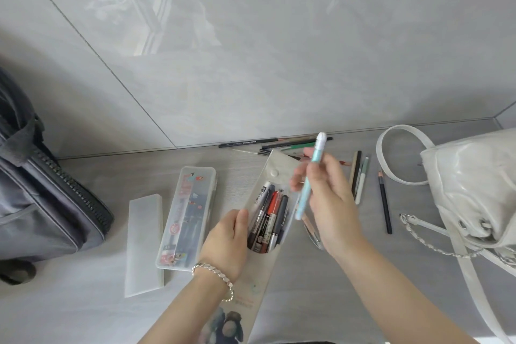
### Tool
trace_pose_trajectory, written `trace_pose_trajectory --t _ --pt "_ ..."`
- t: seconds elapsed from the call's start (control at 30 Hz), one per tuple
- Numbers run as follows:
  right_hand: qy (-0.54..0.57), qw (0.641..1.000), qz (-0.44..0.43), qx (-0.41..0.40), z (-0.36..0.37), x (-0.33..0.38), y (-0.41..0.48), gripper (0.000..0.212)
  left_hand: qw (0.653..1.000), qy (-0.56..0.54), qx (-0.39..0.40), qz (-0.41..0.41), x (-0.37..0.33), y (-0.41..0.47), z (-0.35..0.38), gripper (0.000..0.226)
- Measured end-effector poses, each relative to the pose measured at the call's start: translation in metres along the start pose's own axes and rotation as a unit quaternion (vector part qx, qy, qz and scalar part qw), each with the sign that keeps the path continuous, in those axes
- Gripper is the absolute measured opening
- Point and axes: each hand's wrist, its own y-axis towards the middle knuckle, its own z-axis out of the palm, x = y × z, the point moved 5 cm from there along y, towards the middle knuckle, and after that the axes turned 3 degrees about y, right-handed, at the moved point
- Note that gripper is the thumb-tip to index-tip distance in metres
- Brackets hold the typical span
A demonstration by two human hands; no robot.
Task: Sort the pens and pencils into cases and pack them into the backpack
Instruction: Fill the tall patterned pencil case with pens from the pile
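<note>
Gripping a pale blue pen (310, 176) between thumb and curled fingers, the right hand (324, 195) is hovering right of centre in the head view, with the pen's white cap pointing up toward the wall. Just left of it, the left hand (226, 240) is pinching the side of a soft flap pouch (277, 166) and is holding its mouth open. About 6 pens (269, 218) are already lying inside, side by side.

Left of the pouch, a clear hard case (187, 215) is sitting with a frosted lid (143, 243) beside it. A grey zipped bag (42, 204), probably the backpack, is filling the left edge, and a white bag (474, 193) with a chain strap is occupying the right. Loose pencils (279, 144) are lying along the wall at upper centre, and 1 dark pencil (385, 204) with a few more pens (358, 179) is waiting between the right hand and the white bag.

The step in hand is looking like dropping the blue pen into the pouch. Doing it well is calling for tipping the pen parallel to those already packed, feeding its lower end in first, and keeping the left hand's hold firm so the opening is not collapsing.
</note>
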Motion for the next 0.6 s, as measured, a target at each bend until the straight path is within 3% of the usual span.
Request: trace_pose_trajectory --t 0.1,0.2,0.27,0.37,0.43,0.6 --pt "0.100 0.993 0.051 0.025 0.012 -0.012 -0.004 0.032 1.000 -0.005 0.003 0.003 -0.001 -0.002 0.002 0.042" --pt "0.058 0.997 0.045 0.018 0.015 -0.025 -0.013 0.065 1.000 -0.012 -0.004 0.006 -0.003 -0.002 0.001 0.042" --pt "0.021 0.999 0.034 0.034 0.014 -0.033 -0.017 0.076 1.000 -0.013 0.000 0.002 -0.003 -0.001 0.001 0.042" --pt "-0.146 0.987 -0.012 0.064 0.008 -0.042 -0.020 0.058 1.000 -0.010 0.009 -0.008 0.001 -0.001 0.002 0.042" --pt "-0.282 0.953 -0.079 0.079 0.005 -0.042 -0.020 0.044 1.000 -0.017 0.010 -0.010 0.003 0.001 0.002 0.043" --pt "-0.434 0.860 -0.216 0.159 0.012 -0.049 -0.017 0.038 1.000 -0.024 0.004 -0.001 0.001 0.006 -0.001 0.045"
